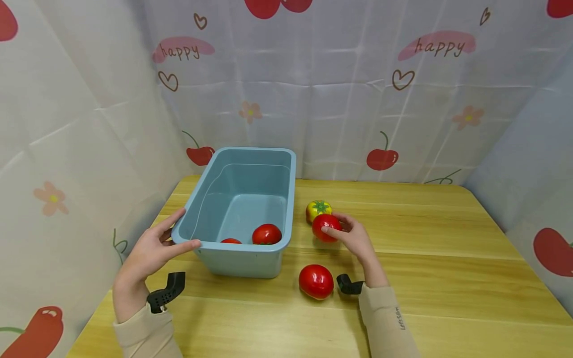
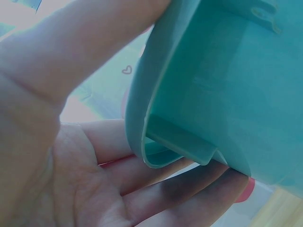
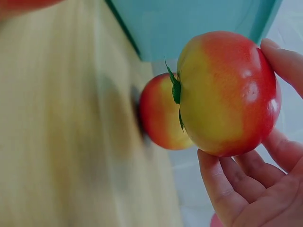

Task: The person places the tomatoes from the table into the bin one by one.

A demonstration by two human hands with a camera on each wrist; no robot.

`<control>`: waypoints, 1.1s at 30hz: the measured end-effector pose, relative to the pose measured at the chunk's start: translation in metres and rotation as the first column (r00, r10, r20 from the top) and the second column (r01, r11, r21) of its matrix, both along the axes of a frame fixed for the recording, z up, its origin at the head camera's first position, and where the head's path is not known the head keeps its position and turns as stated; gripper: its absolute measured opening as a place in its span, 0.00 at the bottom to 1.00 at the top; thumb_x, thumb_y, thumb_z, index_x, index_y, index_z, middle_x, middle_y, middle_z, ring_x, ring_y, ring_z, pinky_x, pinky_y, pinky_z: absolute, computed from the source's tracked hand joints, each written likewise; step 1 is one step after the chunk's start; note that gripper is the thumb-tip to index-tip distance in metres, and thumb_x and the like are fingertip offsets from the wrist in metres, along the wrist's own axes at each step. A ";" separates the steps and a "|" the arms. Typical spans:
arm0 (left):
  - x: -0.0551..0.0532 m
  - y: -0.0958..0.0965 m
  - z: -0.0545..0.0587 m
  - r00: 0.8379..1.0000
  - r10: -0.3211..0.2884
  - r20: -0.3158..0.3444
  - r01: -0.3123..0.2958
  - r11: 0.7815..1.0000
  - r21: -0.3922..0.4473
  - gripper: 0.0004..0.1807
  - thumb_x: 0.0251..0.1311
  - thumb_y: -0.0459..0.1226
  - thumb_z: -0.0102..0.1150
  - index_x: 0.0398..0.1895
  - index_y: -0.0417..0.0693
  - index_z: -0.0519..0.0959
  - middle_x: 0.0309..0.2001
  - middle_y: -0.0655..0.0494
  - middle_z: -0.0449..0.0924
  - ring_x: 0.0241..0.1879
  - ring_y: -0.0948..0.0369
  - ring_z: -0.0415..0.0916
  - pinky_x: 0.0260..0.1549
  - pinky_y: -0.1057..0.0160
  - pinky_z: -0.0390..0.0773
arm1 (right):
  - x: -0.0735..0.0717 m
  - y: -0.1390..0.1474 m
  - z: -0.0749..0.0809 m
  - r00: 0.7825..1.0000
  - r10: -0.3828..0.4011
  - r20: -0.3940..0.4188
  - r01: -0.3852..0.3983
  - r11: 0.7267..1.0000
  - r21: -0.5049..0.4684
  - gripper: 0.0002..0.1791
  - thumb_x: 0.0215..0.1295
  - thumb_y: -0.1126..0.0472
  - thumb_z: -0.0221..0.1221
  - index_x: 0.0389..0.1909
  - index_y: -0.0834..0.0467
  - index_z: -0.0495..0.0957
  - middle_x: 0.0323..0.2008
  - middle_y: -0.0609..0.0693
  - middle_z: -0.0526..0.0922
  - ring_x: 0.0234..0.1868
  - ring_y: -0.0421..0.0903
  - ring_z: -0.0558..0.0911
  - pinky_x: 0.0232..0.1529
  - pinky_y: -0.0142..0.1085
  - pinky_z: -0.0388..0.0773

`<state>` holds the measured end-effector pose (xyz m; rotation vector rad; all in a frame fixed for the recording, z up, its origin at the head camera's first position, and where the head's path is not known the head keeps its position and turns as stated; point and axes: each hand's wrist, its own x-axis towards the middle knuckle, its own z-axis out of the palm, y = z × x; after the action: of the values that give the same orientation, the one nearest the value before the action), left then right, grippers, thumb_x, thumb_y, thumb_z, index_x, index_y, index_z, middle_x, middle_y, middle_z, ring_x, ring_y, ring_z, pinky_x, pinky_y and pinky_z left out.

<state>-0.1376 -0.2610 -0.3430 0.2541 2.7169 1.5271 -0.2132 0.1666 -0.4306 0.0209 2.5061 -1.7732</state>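
My left hand (image 1: 145, 251) grips the near left corner of a light blue plastic bin (image 1: 243, 263), thumb along the rim and fingers beneath it, as the left wrist view shows. Between thumb and fingertips, my right hand (image 1: 356, 239) holds a red tomato (image 1: 324, 224), raised above the table. Its yellow side and green leafy top (image 3: 176, 91) show in the right wrist view. Just behind it, another tomato (image 1: 318, 207) rests on the table, yellow with its green top up. A third tomato (image 1: 316, 282) lies nearer me, right of the bin.
Inside the bin, at its near end, are a red tomato (image 1: 266, 232) and part of another (image 1: 231, 240), mostly hidden by the front wall. The wooden table (image 1: 429, 278) reaches back to a printed curtain (image 1: 331, 114), which also hangs at both sides.
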 end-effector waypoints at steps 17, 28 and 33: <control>0.001 0.000 0.001 1.000 0.004 0.004 -0.004 1.000 -0.005 0.47 0.55 0.44 0.66 0.74 0.51 0.51 0.65 0.43 0.63 0.52 0.58 0.74 0.40 0.72 0.75 | 0.016 -0.002 0.037 0.994 -0.008 -0.108 -0.001 0.997 -0.079 0.35 0.55 0.51 0.68 0.63 0.56 0.68 0.58 0.55 0.73 0.56 0.53 0.73 0.53 0.45 0.73; 0.002 0.001 0.002 1.000 0.001 0.013 -0.002 1.000 0.005 0.47 0.55 0.44 0.66 0.74 0.51 0.50 0.64 0.42 0.64 0.52 0.56 0.74 0.41 0.71 0.75 | 0.028 -0.005 0.054 0.983 -0.020 -0.182 0.003 0.996 -0.092 0.32 0.56 0.53 0.67 0.61 0.57 0.70 0.56 0.54 0.74 0.53 0.51 0.74 0.46 0.35 0.76; 0.001 0.002 0.002 1.000 0.003 0.013 -0.003 1.000 0.004 0.47 0.55 0.44 0.66 0.74 0.51 0.50 0.63 0.42 0.65 0.52 0.56 0.74 0.41 0.72 0.75 | 0.031 -0.006 0.060 0.980 -0.029 -0.194 0.010 0.995 -0.098 0.32 0.56 0.52 0.67 0.61 0.56 0.71 0.56 0.54 0.74 0.53 0.51 0.74 0.44 0.32 0.76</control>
<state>-0.1362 -0.2593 -0.3405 0.2391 2.7061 1.5297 -0.1820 0.1607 -0.3704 -0.1413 2.5528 -1.9929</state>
